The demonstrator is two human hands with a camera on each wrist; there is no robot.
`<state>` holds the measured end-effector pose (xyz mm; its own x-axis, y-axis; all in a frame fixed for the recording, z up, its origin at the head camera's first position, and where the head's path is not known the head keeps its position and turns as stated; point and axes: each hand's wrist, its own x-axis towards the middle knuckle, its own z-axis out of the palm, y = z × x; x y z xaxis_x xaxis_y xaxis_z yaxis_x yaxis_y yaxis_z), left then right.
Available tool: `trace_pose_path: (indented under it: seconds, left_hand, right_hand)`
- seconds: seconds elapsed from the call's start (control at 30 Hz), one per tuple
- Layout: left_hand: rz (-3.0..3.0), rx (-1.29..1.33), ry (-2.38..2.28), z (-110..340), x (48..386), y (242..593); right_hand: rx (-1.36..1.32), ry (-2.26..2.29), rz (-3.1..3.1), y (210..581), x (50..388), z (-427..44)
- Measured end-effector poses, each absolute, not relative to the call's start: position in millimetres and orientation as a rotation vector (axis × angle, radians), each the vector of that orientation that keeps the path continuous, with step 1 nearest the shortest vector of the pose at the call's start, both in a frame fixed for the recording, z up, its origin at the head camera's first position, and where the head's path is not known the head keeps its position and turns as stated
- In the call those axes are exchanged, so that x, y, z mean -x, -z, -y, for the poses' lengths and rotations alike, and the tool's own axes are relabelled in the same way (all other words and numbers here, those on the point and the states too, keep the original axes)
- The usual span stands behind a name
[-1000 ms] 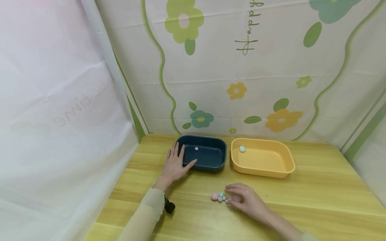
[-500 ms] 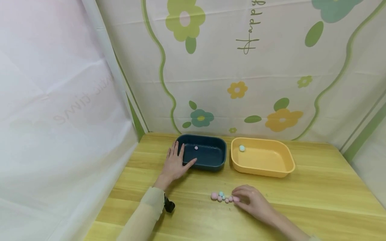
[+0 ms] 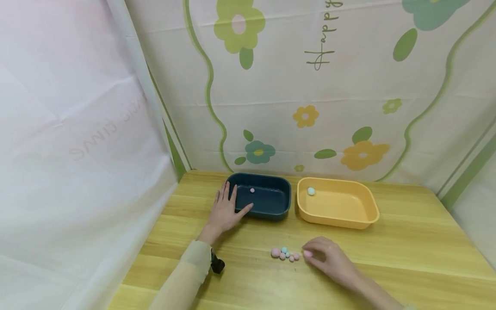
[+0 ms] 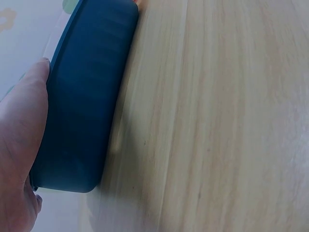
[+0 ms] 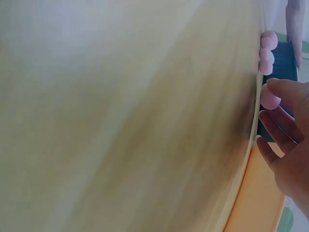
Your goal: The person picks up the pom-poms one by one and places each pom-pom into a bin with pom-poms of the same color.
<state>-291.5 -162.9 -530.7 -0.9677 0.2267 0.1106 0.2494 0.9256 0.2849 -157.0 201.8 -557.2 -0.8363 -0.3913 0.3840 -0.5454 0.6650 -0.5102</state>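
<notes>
My left hand (image 3: 224,212) rests on the left end of a dark blue tray (image 3: 267,203), fingers spread over its rim. The left wrist view shows the thumb lying along that rim. My right hand (image 3: 332,261) pinches a pink ball (image 3: 308,254) between thumb and fingertips, just right of a cluster of balls on the table. The cluster has a larger pink ball (image 3: 275,252), a light blue ball (image 3: 284,249) and several smaller ones. One small pink ball (image 3: 252,190) lies in the blue tray. A pale blue ball (image 3: 311,191) lies in the yellow tray (image 3: 341,209).
Both trays stand side by side at the back of the wooden table (image 3: 248,280), near a flower-printed cloth (image 3: 271,86). Another white cloth (image 3: 97,193) hangs along the left side. A black device (image 3: 218,265) is at my left wrist.
My right hand has drawn to the right, taking the pink ball at the row's right end away from the others. The left hand has kept its place on the blue tray.
</notes>
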Motion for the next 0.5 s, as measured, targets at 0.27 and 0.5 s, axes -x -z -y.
trace_pose_path:
  seconds: [0.27,0.5]
  left_hand:
    - [3.007,0.374,0.458,162.3,292.4,529.0]
    - [2.997,0.378,0.464,162.3,290.9,529.1]
  right_hand:
    - [-0.755,-0.918,2.587,544.5,167.5,-198.9]
    - [-0.861,-0.894,2.446,528.0,183.7,-190.2]
